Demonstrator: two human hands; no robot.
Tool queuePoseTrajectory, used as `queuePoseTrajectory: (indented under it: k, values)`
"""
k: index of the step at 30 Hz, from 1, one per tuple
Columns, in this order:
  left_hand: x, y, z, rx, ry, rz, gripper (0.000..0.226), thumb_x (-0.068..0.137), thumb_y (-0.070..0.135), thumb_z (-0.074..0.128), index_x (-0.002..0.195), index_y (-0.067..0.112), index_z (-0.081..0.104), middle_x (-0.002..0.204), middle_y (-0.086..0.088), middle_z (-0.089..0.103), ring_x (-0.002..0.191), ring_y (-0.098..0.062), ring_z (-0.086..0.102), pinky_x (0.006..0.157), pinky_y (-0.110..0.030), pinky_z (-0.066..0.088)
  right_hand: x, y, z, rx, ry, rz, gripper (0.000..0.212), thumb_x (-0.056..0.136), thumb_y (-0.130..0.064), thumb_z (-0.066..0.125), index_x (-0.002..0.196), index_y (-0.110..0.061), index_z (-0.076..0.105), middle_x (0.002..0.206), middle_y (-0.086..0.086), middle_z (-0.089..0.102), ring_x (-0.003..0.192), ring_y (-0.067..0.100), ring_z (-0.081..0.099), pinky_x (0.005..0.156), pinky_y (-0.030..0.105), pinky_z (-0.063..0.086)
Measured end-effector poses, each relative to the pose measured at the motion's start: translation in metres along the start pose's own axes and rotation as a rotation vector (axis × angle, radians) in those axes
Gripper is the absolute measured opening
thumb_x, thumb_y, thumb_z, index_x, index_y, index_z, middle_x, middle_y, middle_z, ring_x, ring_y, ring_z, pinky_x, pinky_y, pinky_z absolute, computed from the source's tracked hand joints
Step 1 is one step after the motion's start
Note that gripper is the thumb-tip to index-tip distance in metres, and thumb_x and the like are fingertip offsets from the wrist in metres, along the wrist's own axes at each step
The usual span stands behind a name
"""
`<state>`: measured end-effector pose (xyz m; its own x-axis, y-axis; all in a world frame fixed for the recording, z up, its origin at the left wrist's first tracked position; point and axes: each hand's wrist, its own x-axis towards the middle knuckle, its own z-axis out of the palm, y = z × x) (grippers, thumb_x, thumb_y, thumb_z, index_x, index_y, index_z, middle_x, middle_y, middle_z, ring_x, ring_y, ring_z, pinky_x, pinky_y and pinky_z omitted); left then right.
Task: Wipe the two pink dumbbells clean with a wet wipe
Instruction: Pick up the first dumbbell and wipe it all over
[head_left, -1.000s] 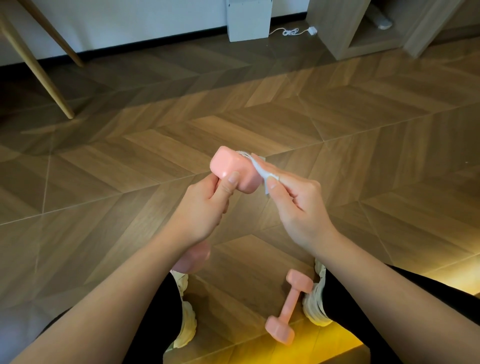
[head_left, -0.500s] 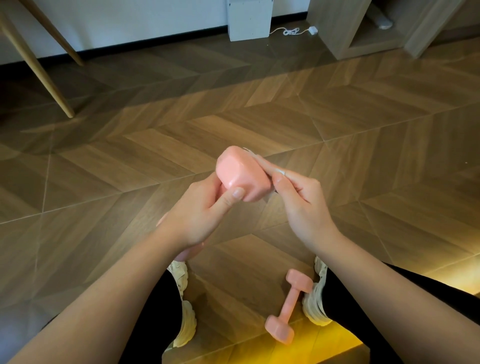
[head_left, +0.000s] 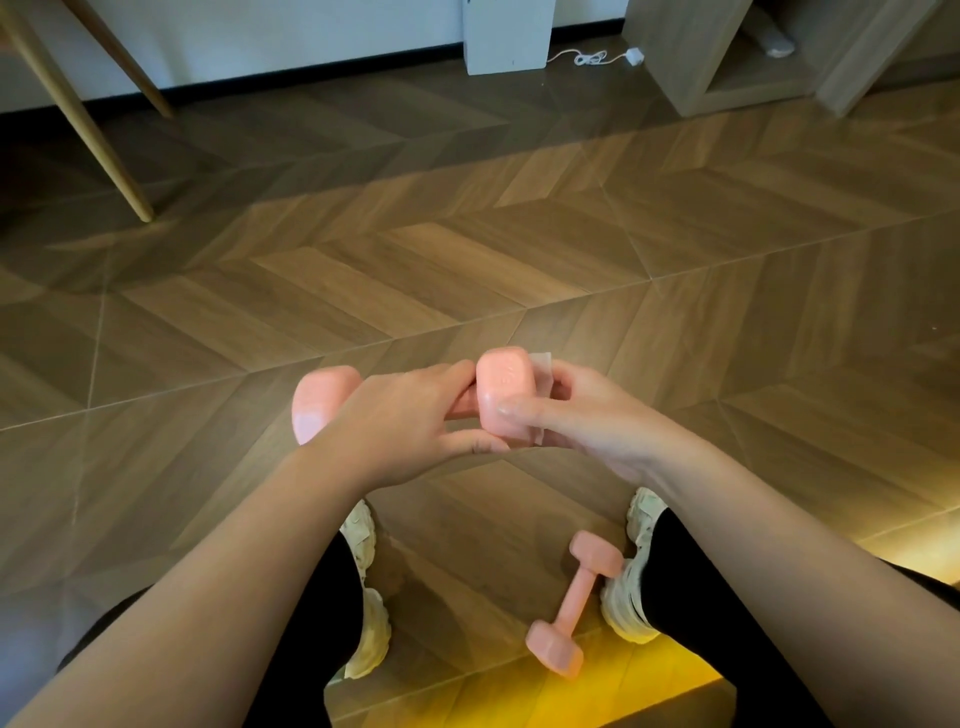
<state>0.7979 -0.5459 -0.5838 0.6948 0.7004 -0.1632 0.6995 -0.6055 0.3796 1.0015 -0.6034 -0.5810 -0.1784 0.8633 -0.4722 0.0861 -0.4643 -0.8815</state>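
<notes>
While left hand (head_left: 400, 421) clamps the dumbbell (head_left: 501, 387) steady by its bar | right hand (head_left: 592, 421) pinches wipe (head_left: 542, 370) over one end

Open wood floor (head_left: 467, 270) ahead and to both sides, out to the far wall. Closed off far left by two slanted wooden legs (head_left: 88, 130), far middle by a white box (head_left: 506, 34) with a coiled cable (head_left: 592, 56) beside it, far right by a wooden cabinet (head_left: 691, 57). No gap between left hand (head_left: 400, 421) and right hand (head_left: 592, 415): filled by the held dumbbell (head_left: 501, 395) and wet wipe (head_left: 543, 364). Below, tight: second dumbbell (head_left: 574, 603) lying between two pale shoes (head_left: 371, 639), just beside the right one.
</notes>
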Motion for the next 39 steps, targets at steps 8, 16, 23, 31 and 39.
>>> queuePoseTrajectory:
  k: [8,16,23,31,39]
  values:
    - [0.003,0.005,0.002,0.056,0.02,-0.047,0.065,0.073,0.087,0.022,0.1,0.033,0.045,0.095,0.014,0.049,0.097,-0.016,0.055,0.073,-0.035,0.031,0.011,0.008,0.006,0.226,0.11,0.102,0.032,0.081,-0.032,0.074,0.108,-0.014,0.071,0.093,0.005,0.077,0.085,0.016,0.072,0.073,0.028,0.058]
    - [0.001,0.013,-0.008,-0.164,0.53,-0.117,0.037,0.088,0.049,0.066,0.076,0.015,0.06,0.07,0.009,0.055,0.072,-0.019,0.055,0.069,-0.038,0.043,0.017,0.005,0.002,0.532,0.363,0.128,0.025,0.088,-0.021,0.07,0.078,-0.001,0.059,0.062,0.011,0.07,0.07,0.026,0.072,0.089,0.046,0.055]
    - [0.015,0.025,-0.014,-1.165,0.217,-0.625,0.064,0.073,0.074,0.061,0.109,0.022,0.059,0.102,0.005,0.069,0.086,-0.009,0.062,0.069,-0.029,0.041,0.007,-0.011,0.0,0.703,0.23,-0.055,0.04,0.079,-0.031,0.069,0.109,-0.007,0.06,0.084,0.01,0.077,0.079,0.024,0.075,0.068,0.028,0.06]
    - [0.028,0.026,-0.021,-2.065,0.759,-0.76,0.026,0.095,0.02,0.062,0.07,0.017,0.055,0.076,-0.001,0.071,0.082,-0.016,0.067,0.087,-0.032,0.047,0.005,0.0,0.041,0.548,0.128,-0.002,0.047,0.076,-0.037,0.072,0.116,-0.014,0.062,0.103,0.009,0.074,0.098,0.026,0.067,0.087,0.039,0.054]
    - [0.031,0.023,-0.033,-2.275,0.83,-0.74,0.034,0.095,0.014,0.052,0.066,0.017,0.036,0.045,0.005,0.034,0.038,-0.011,0.036,0.05,-0.025,0.039,0.002,-0.007,0.042,-0.147,0.329,-0.525,0.048,0.083,-0.034,0.072,0.129,-0.028,0.062,0.131,-0.015,0.063,0.126,0.004,0.055,0.098,0.016,0.045]
